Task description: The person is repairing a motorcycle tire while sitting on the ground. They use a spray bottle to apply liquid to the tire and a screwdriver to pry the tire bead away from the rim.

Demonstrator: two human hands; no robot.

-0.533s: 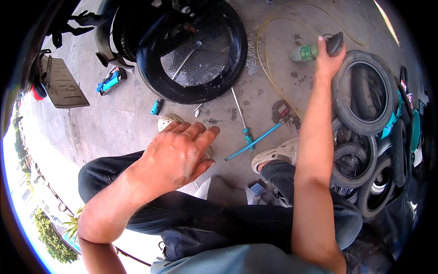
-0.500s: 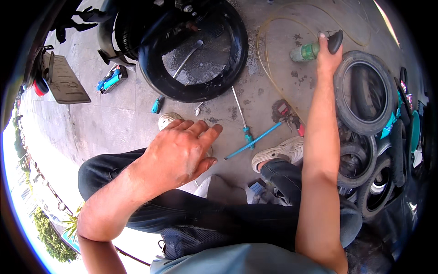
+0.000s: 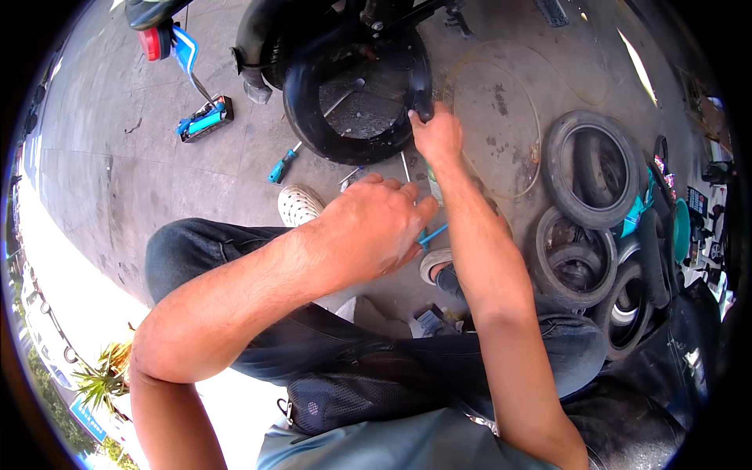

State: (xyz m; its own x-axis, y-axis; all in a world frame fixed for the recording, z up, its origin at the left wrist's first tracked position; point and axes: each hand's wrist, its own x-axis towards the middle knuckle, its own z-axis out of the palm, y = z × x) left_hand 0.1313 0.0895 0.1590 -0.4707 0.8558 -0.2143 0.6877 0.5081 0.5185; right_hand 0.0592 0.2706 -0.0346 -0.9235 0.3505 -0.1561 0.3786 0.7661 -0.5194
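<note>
My left hand (image 3: 377, 223) hangs over the floor in front of my knees, back upward, fingers loosely bent and thumb apart. I see nothing held in it. Farther out, my right hand (image 3: 437, 137) is closed on a black rounded thing (image 3: 424, 100) at the right side of a wet black tire (image 3: 345, 151). The grip partly hides that thing, and its kind is unclear. Through the tire's opening a metal rod with a rounded end (image 3: 345, 92) shows. A pale green bottle (image 3: 434, 186) is mostly hidden by my right forearm.
A blue-handled screwdriver (image 3: 283, 166) lies left of the tire, with a box of blue tools (image 3: 205, 119) farther left. A motorcycle (image 3: 262, 47) stands at the top. Used tires (image 3: 558, 168) are piled at the right. A thin hose (image 3: 539, 149) loops across the floor.
My right hand has moved left from the open floor to the tire, still closed on the black thing. The bottle has shifted nearer. My left hand has moved right. The view has shifted.
</note>
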